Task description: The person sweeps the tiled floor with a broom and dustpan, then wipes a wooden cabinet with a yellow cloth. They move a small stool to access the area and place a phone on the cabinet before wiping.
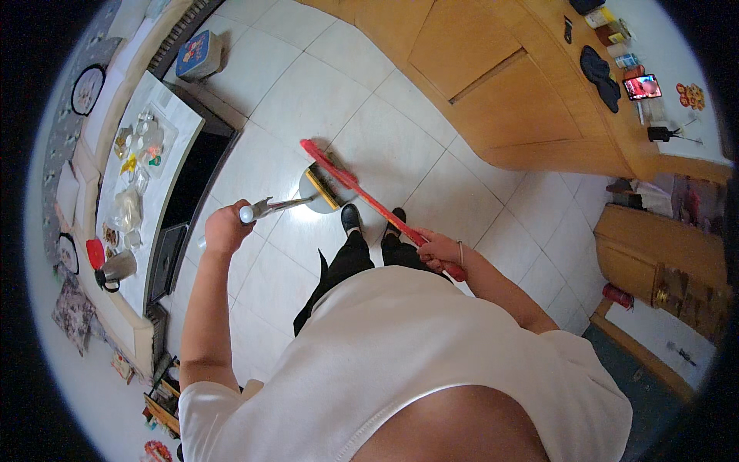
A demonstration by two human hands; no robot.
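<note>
My left hand [224,228] grips the pale end of a long metal handle [284,205], which runs down to a grey dustpan [317,203] on the tiled floor. A yellow toothed comb [323,186] lines one edge of the pan. In my right hand [440,252] is the shaft of a red broom [378,207]. The broom slants away from me, and its head [323,157] lies just beyond the comb, partly covered by the shaft. From here I cannot tell whether bristles and comb touch. Both my shoes [350,218] stand close to the pan.
A marble-topped coffee table [187,124] with a kettle [120,267], bags and cups stands at the left, before a sofa [86,199]. A blue-lidded bin [199,55] sits at the upper left. Wooden cabinets [508,92] run along the upper right, with a lit phone [642,87] on top.
</note>
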